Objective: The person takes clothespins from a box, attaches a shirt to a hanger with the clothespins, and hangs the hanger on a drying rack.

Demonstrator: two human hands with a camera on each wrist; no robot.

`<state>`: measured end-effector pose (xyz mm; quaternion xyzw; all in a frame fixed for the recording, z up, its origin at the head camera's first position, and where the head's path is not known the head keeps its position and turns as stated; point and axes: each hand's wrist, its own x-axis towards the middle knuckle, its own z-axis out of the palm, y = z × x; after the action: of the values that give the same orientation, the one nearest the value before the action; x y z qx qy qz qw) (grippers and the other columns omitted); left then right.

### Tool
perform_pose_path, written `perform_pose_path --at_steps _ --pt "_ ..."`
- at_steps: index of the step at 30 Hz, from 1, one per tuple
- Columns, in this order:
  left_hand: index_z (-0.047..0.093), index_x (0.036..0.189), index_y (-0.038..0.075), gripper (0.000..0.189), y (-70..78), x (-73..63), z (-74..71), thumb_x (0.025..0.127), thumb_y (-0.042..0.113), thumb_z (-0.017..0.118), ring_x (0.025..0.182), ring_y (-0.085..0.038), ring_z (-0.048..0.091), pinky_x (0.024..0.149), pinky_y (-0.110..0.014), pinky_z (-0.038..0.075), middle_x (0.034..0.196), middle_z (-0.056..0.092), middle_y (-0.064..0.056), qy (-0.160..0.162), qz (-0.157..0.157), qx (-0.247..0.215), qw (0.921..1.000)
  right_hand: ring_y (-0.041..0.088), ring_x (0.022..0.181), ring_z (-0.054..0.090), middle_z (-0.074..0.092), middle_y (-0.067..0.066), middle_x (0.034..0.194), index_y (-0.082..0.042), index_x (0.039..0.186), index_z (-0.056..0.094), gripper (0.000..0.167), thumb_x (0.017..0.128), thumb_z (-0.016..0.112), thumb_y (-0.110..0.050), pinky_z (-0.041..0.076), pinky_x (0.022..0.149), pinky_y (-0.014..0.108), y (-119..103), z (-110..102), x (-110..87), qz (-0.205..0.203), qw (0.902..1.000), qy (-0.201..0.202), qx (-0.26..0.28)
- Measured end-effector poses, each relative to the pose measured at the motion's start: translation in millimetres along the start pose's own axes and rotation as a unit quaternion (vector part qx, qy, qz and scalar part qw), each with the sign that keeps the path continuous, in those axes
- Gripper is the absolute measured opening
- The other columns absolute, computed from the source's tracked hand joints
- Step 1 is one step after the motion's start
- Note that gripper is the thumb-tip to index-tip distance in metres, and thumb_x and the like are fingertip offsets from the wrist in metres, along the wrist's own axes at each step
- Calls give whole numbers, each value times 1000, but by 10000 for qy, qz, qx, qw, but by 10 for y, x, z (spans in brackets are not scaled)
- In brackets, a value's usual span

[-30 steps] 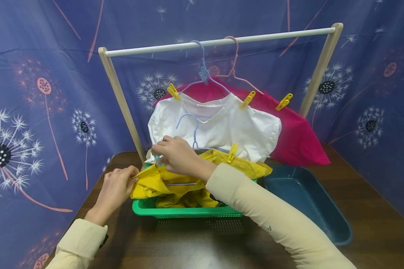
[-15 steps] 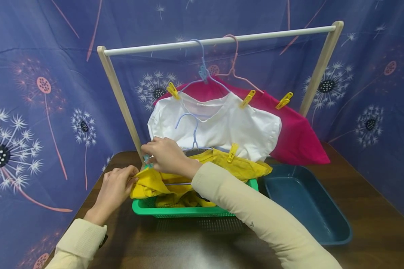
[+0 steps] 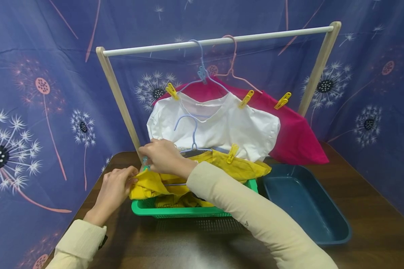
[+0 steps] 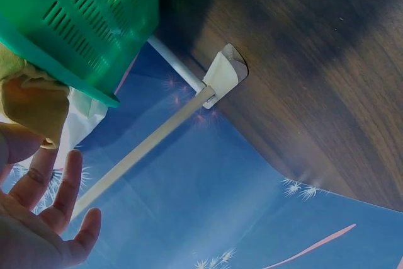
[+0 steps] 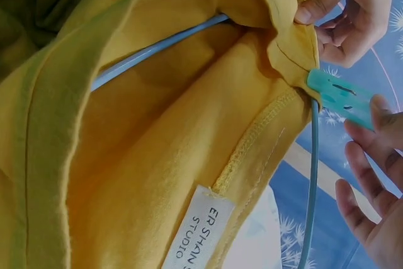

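A yellow shirt [image 3: 242, 168] lies over the green basket [image 3: 185, 212], with a light blue hanger [image 3: 194, 134] inside its neck. My left hand [image 3: 112, 190] pinches the shirt's left shoulder cloth between thumb and finger. Close beside it, my right hand [image 3: 165, 157] pinches a teal clothespin [image 5: 343, 97]. In the right wrist view, the clothespin's nose meets the shirt's edge right at the hanger's arm; how firmly it bites is unclear. A yellow clothespin [image 3: 232, 153] sits on the shirt's other shoulder. The white label [image 5: 200, 231] shows inside the collar.
Behind stands a rack with a white rail [image 3: 279, 36]. From it hang a white shirt [image 3: 215, 130] and a magenta garment [image 3: 299, 138], with yellow clothespins on them. A dark blue tray [image 3: 309, 205] rests on the brown table [image 3: 161, 243] at right.
My right hand has moved left and slightly down, bringing the teal clothespin to the shirt's left shoulder. My left hand stays on the cloth.
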<state>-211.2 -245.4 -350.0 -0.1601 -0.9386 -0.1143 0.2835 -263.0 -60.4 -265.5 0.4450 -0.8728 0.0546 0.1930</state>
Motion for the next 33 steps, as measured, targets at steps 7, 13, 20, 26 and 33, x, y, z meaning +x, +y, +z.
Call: perform_pose_path --at_steps 7,13,20,26,33 --pt "60 89 15 20 -14 -19 18 77 4 70 80 -28 58 79 -55 37 78 67 -4 24 -62 -56 10000 8 83 53 65 -13 87 -24 93 64 13 80 65 -23 44 67 23 -55 12 17 -14 9997 -156 -176" --pt "59 89 16 21 -22 -24 25 76 4 71 80 -28 58 78 -55 36 77 67 -4 64 -39 -66 10000 8 81 53 65 -13 86 -24 91 64 11 80 66 -22 44 65 23 -74 18 35 18 9996 -238 -154" --pt "60 87 16 22 -23 -27 29 75 3 71 79 -28 59 77 -55 37 76 67 -3 177 12 -129 9998 8 79 54 64 -12 82 -23 88 64 8 80 66 -23 44 64 22 -70 55 20 -2 9995 -303 -115" --pt "60 87 16 21 -18 -12 28 75 2 70 78 -28 59 76 -54 38 76 67 -2 217 73 -167 9996 9 86 57 65 -8 90 -21 98 65 17 84 63 -30 47 71 24 -38 79 -11 -90 9994 -305 -150" --pt "60 88 15 20 -22 6 38 76 3 70 78 -28 59 75 -54 38 77 67 -3 162 53 -148 9997 12 97 56 62 -6 104 -19 116 58 35 87 60 -38 48 80 29 -21 45 -69 -71 9984 -468 -293"
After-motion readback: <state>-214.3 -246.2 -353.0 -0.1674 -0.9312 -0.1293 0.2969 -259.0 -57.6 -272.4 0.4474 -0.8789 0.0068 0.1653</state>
